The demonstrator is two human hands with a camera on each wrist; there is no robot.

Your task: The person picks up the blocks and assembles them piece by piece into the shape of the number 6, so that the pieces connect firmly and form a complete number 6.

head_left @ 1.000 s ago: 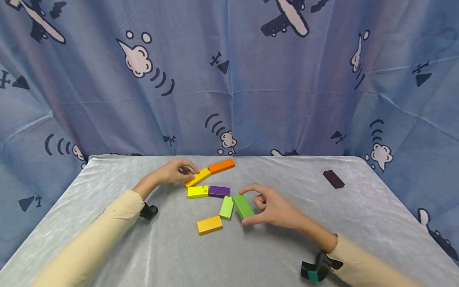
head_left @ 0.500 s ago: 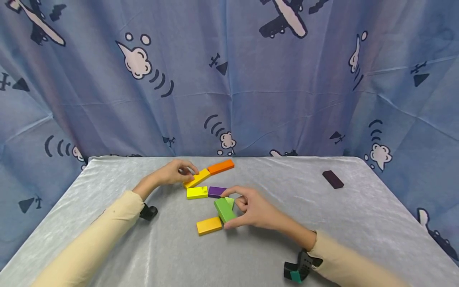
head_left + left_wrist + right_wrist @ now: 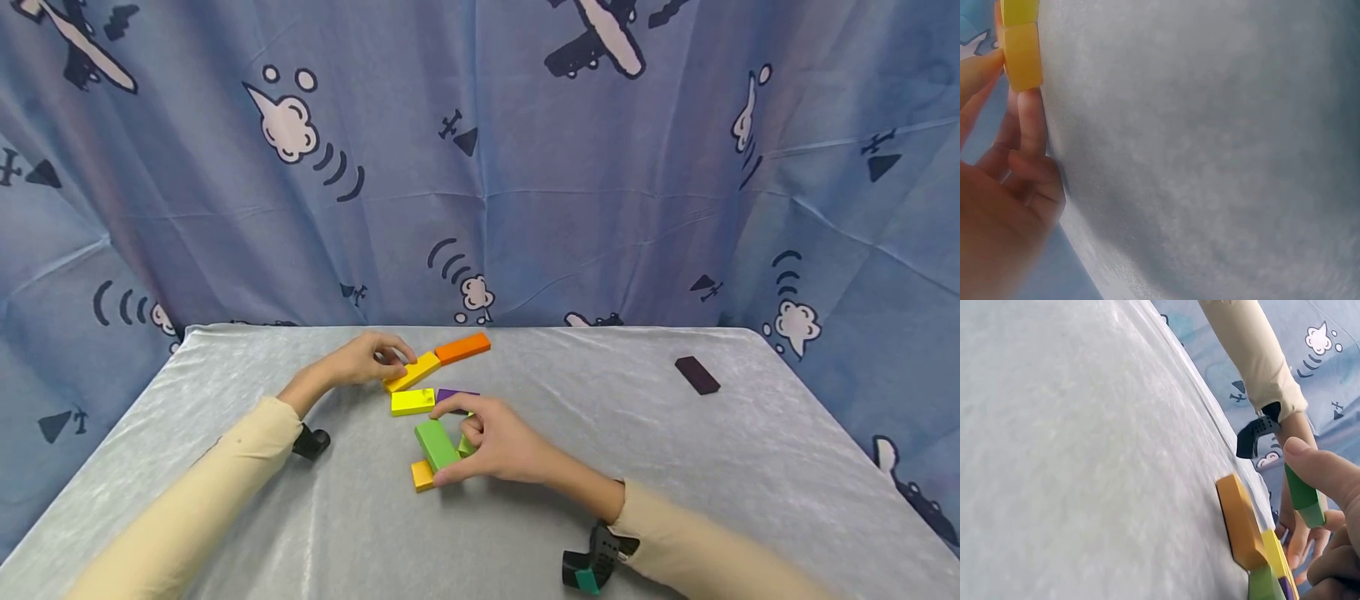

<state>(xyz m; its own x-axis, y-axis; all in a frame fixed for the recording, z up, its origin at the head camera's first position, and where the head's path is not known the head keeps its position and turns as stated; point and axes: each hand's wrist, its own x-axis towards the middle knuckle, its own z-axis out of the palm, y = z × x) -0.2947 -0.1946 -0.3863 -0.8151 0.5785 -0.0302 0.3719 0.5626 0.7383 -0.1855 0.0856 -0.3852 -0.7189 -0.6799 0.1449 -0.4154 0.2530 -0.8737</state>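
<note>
My right hand (image 3: 498, 442) pinches a green block (image 3: 437, 446) between thumb and index finger, one at each end. It is held above an amber block (image 3: 422, 476), whose right part it hides in the head view. Behind the right fingers, a lime block (image 3: 466, 448) and a purple block (image 3: 455, 392) are partly covered. Farther back, my left hand (image 3: 366, 358) holds a yellow block (image 3: 422, 368) by thumb and fingertips. An orange block (image 3: 462, 348) sits end to end with that one. In the right wrist view the green block (image 3: 1302, 495) hangs clear of the amber block (image 3: 1239, 519).
A bright yellow block (image 3: 411, 403) lies beside the purple one. Far off to the right is a dark block (image 3: 697, 375). A pale grey cloth (image 3: 337, 525) covers the table, and a blue printed curtain (image 3: 480, 225) hangs behind it.
My right hand has carried the green block leftward, from right of the lime block to over the amber one. The left hand has stayed on the yellow block.
</note>
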